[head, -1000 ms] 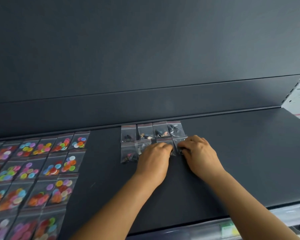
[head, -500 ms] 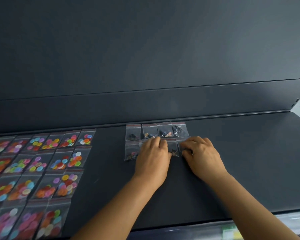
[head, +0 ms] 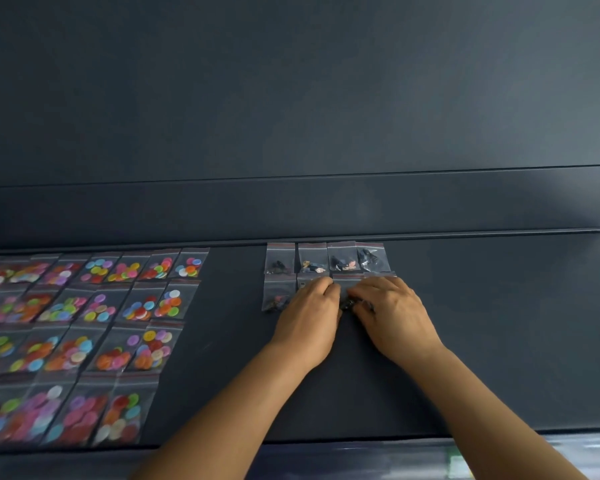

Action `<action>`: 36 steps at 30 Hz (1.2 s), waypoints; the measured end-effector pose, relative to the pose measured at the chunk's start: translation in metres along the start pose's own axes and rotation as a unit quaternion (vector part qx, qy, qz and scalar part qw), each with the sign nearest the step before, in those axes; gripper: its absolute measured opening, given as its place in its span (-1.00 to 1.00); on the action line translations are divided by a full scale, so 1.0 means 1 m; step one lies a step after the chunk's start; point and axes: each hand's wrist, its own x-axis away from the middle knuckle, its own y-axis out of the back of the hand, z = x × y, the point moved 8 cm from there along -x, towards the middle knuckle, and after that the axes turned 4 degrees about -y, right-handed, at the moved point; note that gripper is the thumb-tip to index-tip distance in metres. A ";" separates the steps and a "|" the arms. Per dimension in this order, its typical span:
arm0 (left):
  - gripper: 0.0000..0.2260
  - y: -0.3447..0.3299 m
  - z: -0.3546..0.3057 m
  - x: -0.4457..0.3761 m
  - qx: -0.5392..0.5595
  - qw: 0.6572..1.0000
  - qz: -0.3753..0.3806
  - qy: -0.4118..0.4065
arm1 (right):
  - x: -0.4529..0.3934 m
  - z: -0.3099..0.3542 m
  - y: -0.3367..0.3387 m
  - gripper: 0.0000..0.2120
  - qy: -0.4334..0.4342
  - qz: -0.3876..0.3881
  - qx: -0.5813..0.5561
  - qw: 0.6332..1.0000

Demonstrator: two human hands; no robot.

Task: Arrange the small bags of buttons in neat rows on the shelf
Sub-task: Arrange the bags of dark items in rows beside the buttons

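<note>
Left hand (head: 309,311) and right hand (head: 390,308), fingers curled, apparently pinched second-row dark-button bags (head: 347,289) (grip partly hidden) near shelf (head: 499,341) back edge.

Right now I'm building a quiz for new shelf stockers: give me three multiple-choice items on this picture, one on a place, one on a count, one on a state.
1. Where do the bright coloured button bags lie on the shelf?
A. left part
B. right end
C. against the back wall only

2. How many dark button bags form the back row of the small group?
A. two
B. four
C. six

3. What are the hands doing?
A. hanging off the shelf
B. working on the second row of dark bags
C. lifting a box

Key: 1 A, they fill the left part. 2 B, four sit side by side. 3 B, left hand and right hand rest on that row.
</note>
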 end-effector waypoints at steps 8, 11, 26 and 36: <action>-0.62 0.042 0.014 0.040 -0.001 0.998 -0.066 0.018 | 0.002 0.046 0.007 -0.67 0.029 -0.021 -0.015 0.999; -0.57 0.068 0.040 0.072 -0.023 0.994 -0.100 0.048 | 0.005 0.085 0.003 -0.60 0.058 -0.016 -0.035 0.998; -0.53 0.171 0.231 0.323 -0.040 0.954 -0.172 0.242 | 0.076 0.374 -0.097 -0.49 0.203 0.071 -0.051 0.975; -0.52 0.230 0.333 0.487 -0.078 0.926 -0.179 0.322 | 0.143 0.565 -0.165 -0.49 0.289 0.111 -0.082 0.947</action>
